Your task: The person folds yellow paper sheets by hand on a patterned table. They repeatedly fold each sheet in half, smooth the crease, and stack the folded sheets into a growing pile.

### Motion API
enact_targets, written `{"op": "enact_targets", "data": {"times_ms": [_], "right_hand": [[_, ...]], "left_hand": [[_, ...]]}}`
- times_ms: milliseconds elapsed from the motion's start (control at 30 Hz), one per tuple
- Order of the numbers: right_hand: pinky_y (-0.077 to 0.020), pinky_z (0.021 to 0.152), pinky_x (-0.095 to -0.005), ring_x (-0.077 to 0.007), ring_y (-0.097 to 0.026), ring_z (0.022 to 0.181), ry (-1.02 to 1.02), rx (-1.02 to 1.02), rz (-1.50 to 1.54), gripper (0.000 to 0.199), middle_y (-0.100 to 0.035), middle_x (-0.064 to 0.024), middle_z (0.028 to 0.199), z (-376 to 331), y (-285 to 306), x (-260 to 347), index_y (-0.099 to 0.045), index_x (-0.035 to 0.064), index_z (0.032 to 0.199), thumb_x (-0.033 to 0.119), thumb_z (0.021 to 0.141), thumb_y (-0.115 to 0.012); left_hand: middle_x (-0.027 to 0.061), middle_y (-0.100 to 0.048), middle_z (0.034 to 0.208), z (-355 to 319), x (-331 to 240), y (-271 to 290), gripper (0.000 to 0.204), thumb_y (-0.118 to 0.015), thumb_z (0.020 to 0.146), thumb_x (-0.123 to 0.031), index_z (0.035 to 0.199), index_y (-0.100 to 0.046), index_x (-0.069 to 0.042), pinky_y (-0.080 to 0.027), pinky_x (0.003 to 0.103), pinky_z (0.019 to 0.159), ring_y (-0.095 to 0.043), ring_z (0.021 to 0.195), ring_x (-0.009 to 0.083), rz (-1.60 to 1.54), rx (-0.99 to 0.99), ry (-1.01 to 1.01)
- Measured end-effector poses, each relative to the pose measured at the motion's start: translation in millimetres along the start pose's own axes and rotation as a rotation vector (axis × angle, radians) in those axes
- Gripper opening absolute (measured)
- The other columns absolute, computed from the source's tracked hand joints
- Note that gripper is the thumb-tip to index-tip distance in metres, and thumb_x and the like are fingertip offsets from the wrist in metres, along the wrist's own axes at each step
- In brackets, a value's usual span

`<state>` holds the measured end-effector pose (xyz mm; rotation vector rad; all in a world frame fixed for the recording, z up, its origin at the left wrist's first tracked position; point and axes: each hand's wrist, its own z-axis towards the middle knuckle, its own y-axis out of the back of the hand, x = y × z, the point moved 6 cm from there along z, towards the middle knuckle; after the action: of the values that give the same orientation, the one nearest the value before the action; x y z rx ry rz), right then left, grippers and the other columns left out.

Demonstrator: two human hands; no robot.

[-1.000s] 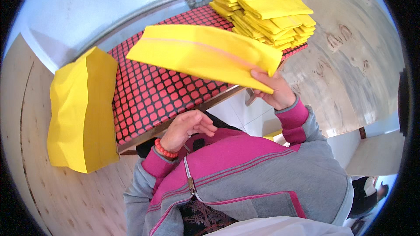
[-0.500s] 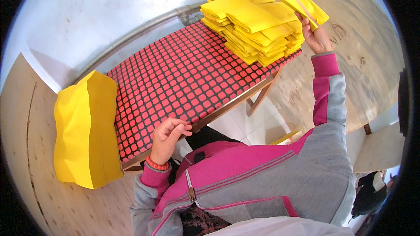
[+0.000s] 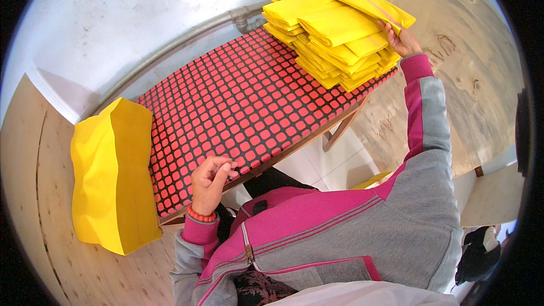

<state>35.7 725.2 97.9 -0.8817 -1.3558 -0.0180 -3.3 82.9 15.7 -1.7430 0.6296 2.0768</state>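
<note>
At the far right, my right hand (image 3: 403, 41) grips the end of a folded yellow fabric piece (image 3: 362, 3) with a pale stripe along it. That piece lies slanting over the top of a pile of similar folded yellow pieces (image 3: 331, 28), on the far right end of the table. My left hand (image 3: 208, 184), a red bead bracelet at its wrist, hovers by the table's front edge. Its fingers are loosely curled in against the thumb, and I see nothing held in them. A large creased yellow fabric piece (image 3: 116, 175) stands at the table's left end.
The table (image 3: 226, 96) has a red-and-black checked cover and wooden legs. A grey pipe (image 3: 170, 51) runs along the white wall behind it. A wooden board surface (image 3: 453, 102) lies to the right, another wooden surface (image 3: 34, 192) to the left. White floor tiles (image 3: 323, 161) show below.
My right hand has come down and slightly nearer, bringing the folded yellow piece from the air onto the pile. My left hand has shifted slightly left, staying curled.
</note>
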Motion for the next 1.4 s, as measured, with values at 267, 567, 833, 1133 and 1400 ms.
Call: {"op": "enact_targets", "data": {"times_ms": [267, 567, 833, 1133, 1400], "right_hand": [[-0.0616, 0.063, -0.0170, -0.0125, -0.071, 0.075, -0.004, -0.065, -0.099, 0.037, -0.072, -0.0186, 0.106, -18.3, 13.1, 11.7, -0.058, -0.0034, 0.123, 0.022, 0.097, -0.068], [-0.0604, 0.066, -0.0174, -0.0119, -0.071, 0.079, 0.099, -0.134, -0.294, 0.031, -0.072, -0.0103, 0.099, -47.8, 33.7, 7.9, -0.058, -0.0003, 0.120, 0.023, 0.100, -0.065], [-0.0497, 0.067, -0.0176, -0.0083, -0.060, 0.078, 0.224, -0.354, -0.474, 0.028, -0.062, 0.0010, 0.090, -76.6, 64.2, -1.8, -0.060, 0.0044, 0.121, 0.026, 0.103, -0.059], [-0.0388, 0.054, -0.0184, -0.0035, -0.048, 0.062, -0.527, 0.492, -0.658, 0.025, -0.051, 0.0046, 0.075, -226.6, -43.1, -193.4, -0.056, 0.0078, 0.094, 0.030, 0.103, -0.057], [-0.0479, 0.061, -0.0260, -0.0083, -0.057, 0.069, -0.316, 1.357, -0.798, 0.026, -0.058, -0.0011, 0.074, -321.3, -233.7, -378.2, -0.061, 0.0033, 0.094, 0.027, 0.103, -0.057]], "left_hand": [[0.0108, -0.072, 0.099, -0.5, -0.9, 0.5, 0.013, -0.057, 0.101, -0.006, 0.107, -0.063, 0.004, -0.055, 0.027, 0.077, -0.071, 0.086, 0.0147, -0.005, 0.022, -0.013], [0.0098, -0.072, 0.099, -1.9, -0.4, 1.2, 0.013, -0.058, 0.102, -0.007, 0.107, -0.063, 0.003, -0.054, 0.026, 0.077, -0.070, 0.084, 0.0134, 0.003, 0.020, -0.003], [0.0111, -0.072, 0.099, -1.5, -3.5, 0.8, 0.014, -0.057, 0.102, -0.008, 0.108, -0.063, 0.004, -0.055, 0.027, 0.078, -0.070, 0.085, 0.0155, 0.007, -0.008, -0.001], [0.0108, -0.071, 0.085, -72.5, -2.4, 40.3, 0.010, -0.057, 0.100, -0.002, 0.105, -0.062, 0.005, -0.054, 0.025, 0.065, -0.067, 0.070, 0.0135, -0.035, -0.398, -0.274], [0.0075, -0.064, 0.075, -186.4, 27.1, 72.3, 0.013, -0.057, 0.102, -0.010, 0.102, -0.062, 0.002, -0.049, 0.024, 0.057, -0.059, 0.060, 0.0116, -0.044, -0.824, -0.121]]}}
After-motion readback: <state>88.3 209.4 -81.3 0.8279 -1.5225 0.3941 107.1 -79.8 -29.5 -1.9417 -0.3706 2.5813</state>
